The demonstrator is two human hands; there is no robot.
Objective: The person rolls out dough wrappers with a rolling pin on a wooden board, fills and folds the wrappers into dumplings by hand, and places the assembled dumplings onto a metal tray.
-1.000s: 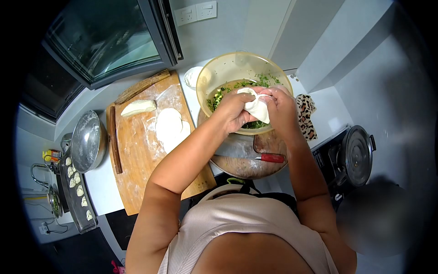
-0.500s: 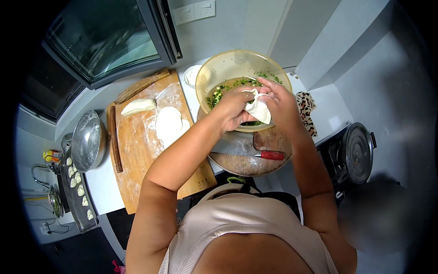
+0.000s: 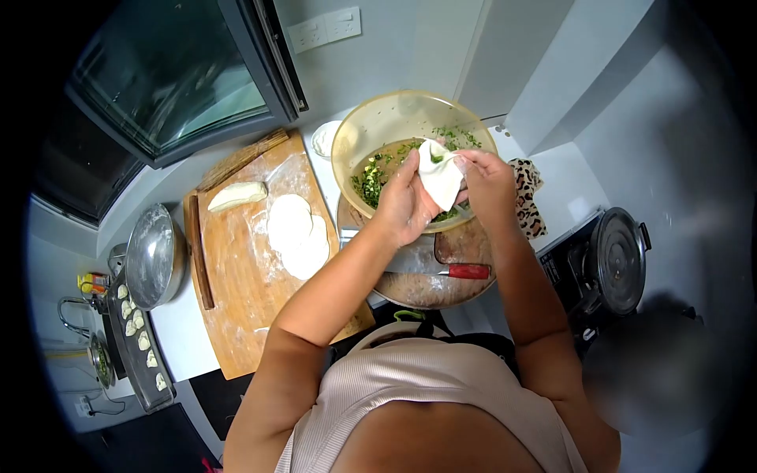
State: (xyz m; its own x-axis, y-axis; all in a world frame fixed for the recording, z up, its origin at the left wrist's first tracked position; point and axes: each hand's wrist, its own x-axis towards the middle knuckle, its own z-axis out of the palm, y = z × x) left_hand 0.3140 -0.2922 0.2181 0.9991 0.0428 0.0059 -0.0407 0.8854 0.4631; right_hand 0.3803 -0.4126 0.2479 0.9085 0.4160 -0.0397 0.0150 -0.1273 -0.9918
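At the bottom of the frame we wear a pale top (image 3: 418, 370). Just above it, right of centre, a red-handled knife (image 3: 468, 271) lies on our round block (image 3: 434, 295). At the centre we hold a thin white wrapper (image 3: 441, 183) over the near part of the big bowl (image 3: 377, 120). Our left hand (image 3: 406, 201) cups it from below and the left, palm up, thumb raised beside its edge; our right hand (image 3: 490, 180) pinches its right edge in its fingers. Green shows at the wrapper's upper fold, though we cannot tell what it is. Chopped greens (image 3: 369, 184) lie in the bowl beneath.

Left of centre is our floured board (image 3: 236, 315): pale rounds (image 3: 303, 240) overlap on it, a rolling pin (image 3: 199, 252) lies along its left side, and a lump of dough (image 3: 238, 195) sits towards its far end. Right of the bowl we see a leopard-print cloth (image 3: 530, 197), and at the right a lidded pot (image 3: 619, 264). At the left stands a metal bowl (image 3: 158, 256), with a tray (image 3: 142, 378) of small dumplings (image 3: 143, 341) below it. Beyond, a window (image 3: 181, 79) fills the upper left.
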